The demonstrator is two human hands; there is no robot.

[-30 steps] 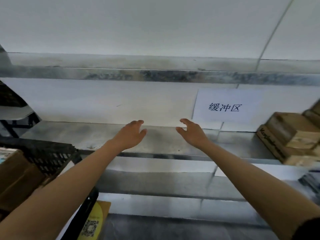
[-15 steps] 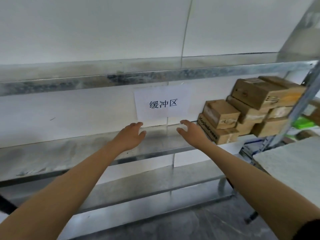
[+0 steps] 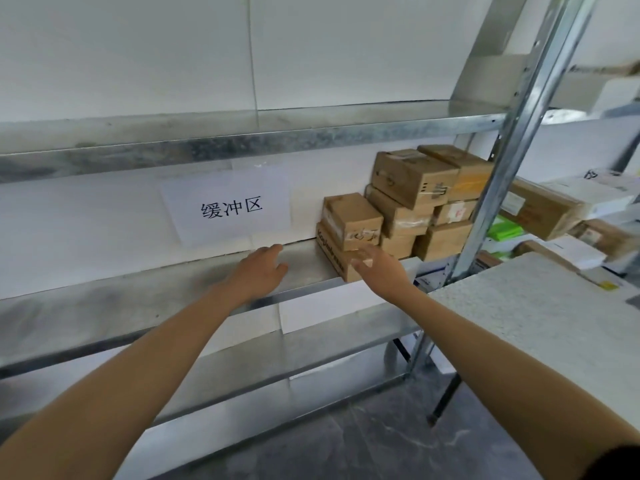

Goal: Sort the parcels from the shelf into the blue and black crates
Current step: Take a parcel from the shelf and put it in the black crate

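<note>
Brown cardboard parcels [image 3: 408, 206] stacked at R end of metal shelf [image 3: 145, 306].

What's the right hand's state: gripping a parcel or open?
Open: right hand is extended flat at the bottom cardboard box, not curled round it. Contact: cannot tell.

parcels [image 3: 408, 206] stacked at shelf [image 3: 145, 306] right end, sign [image 3: 227, 206] left of them
</note>
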